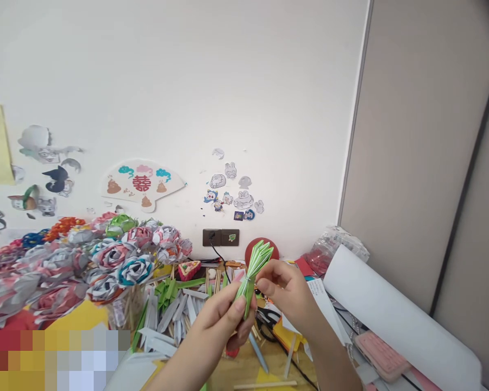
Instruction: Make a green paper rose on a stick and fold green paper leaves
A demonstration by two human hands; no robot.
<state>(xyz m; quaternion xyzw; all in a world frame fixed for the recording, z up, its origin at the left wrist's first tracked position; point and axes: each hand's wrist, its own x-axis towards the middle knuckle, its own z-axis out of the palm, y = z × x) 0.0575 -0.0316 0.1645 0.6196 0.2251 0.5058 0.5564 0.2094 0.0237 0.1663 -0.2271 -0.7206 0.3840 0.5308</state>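
A bundle of folded green paper strips (256,266), tied near its middle and fanned out at the top, is held up over the desk. My left hand (225,319) is wrapped round its lower part, thumb on the front. My right hand (283,290) pinches the bundle at the tie, fingers closed on it. Both wrists rise from the bottom middle of the view.
A heap of paper roses (106,258) on sticks fills the left. Loose grey and green strips (175,307) and black scissors (269,320) lie under my hands. A white paper roll (391,309), a pink case (381,355) and a red round object (255,248) are on the right.
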